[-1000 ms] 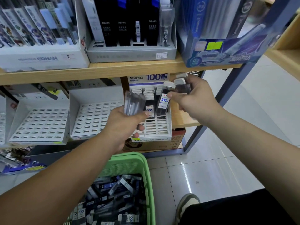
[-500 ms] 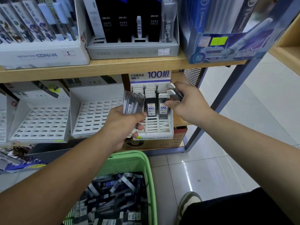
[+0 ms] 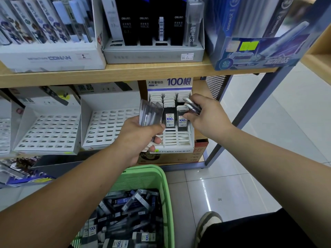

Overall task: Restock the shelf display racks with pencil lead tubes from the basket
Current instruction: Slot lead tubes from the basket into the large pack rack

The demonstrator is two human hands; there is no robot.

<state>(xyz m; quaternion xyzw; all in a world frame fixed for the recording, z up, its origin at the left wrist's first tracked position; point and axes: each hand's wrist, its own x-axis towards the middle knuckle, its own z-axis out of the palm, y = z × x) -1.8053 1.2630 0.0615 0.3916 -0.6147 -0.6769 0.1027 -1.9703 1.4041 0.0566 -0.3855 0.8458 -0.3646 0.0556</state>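
**Restock at the lead rack**

Nearest: green basket (image 3: pixel 165 183), loose tubes (image 3: pixel 125 208) heaped inside. Above it, left hand (image 3: pixel 139 136) clutched a bundle (image 3: pixel 149 113) upright. Beyond, right hand (image 3: pixel 209 117) held spare tubes (image 3: pixel 193 107) in curled fingers at the rack (image 3: pixel 172 140), right column.

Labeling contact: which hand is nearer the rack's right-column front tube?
Right. The right hand is just beside the front tube; the left hand is further left, gripping spare tubes.
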